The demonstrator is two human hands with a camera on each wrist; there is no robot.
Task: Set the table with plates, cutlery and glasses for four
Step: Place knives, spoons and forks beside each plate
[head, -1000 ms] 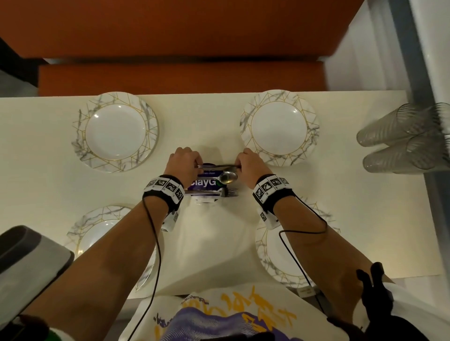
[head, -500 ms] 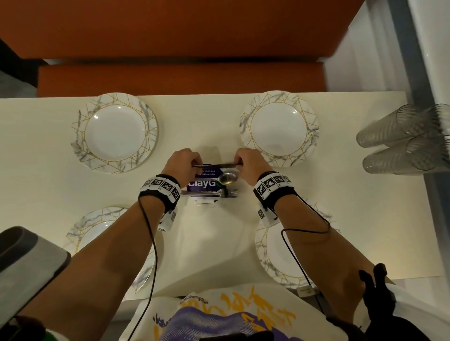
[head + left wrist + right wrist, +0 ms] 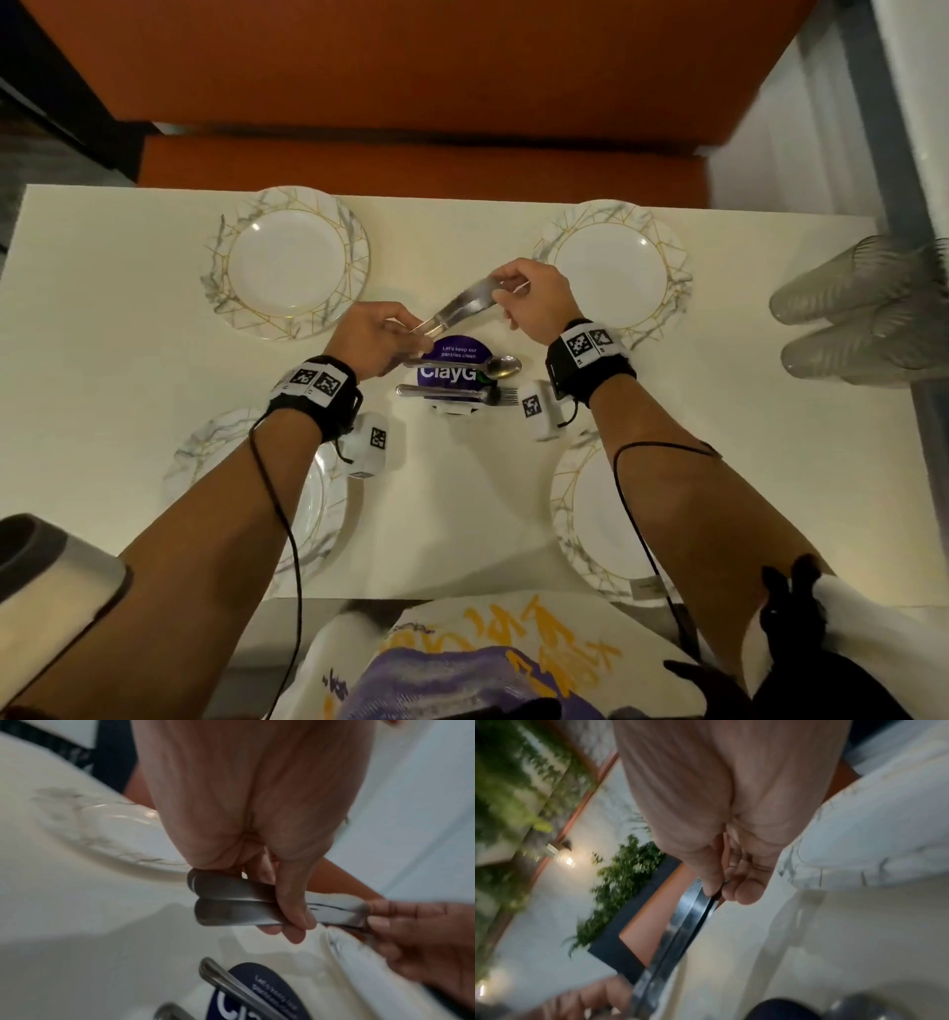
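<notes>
I had both hands up over the middle of the table point(image 3: 128, 318), sharing a pair of knives point(image 3: 464, 306) that lay flat against each other. My left hand point(image 3: 374, 336) pinched the handle ends between thumb and curled fingers, and my right hand point(image 3: 536, 303) pinched the blade ends the same way, so the pair hung slanted between the two far plates, clear of the tabletop. I judged that I held them at both ends so that I could part them, one knife to each hand, and carry each to a plate on its own side. The far left plate point(image 3: 287, 262) and the far right plate point(image 3: 613, 270) sat bare, and the near left plate point(image 3: 205, 457) and near right plate point(image 3: 590, 519) lay partly under my forearms, so the plates looked done while no cutlery lay beside any of them. A spoon point(image 3: 480, 366) and a fork point(image 3: 457, 393) lay across a round purple sign point(image 3: 452, 354) just below my hands. The glasses point(image 3: 862, 318) lay on their sides at the right edge, well apart from every plate, which I took to mean they would come last.
</notes>
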